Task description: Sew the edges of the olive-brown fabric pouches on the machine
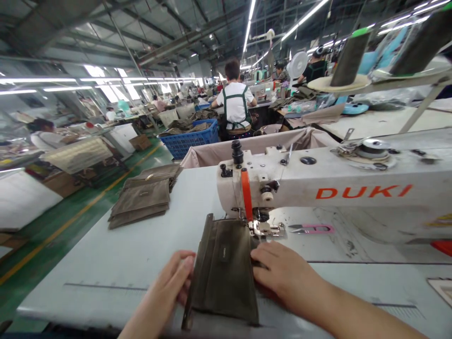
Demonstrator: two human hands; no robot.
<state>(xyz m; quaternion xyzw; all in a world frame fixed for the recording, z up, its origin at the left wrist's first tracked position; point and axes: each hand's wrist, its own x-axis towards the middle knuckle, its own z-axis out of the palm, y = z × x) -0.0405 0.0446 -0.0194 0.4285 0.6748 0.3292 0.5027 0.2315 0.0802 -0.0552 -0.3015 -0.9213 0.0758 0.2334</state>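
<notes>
An olive-brown fabric piece (223,269) with a small label lies on the sewing table (116,263), its far end under the presser foot (263,228) of a white DUKI sewing machine (328,188). My left hand (174,282) rests against the fabric's left edge, fingers curled together along it. My right hand (282,273) presses on the fabric's right edge, fingers bent down onto it just in front of the presser foot.
A stack of similar olive pieces (144,195) lies at the table's far left. Pink thread snips (312,229) lie under the machine arm. Behind are a blue basket (192,136), a seated person in a green apron (236,103) and more workstations. Thread cones (349,59) stand at right.
</notes>
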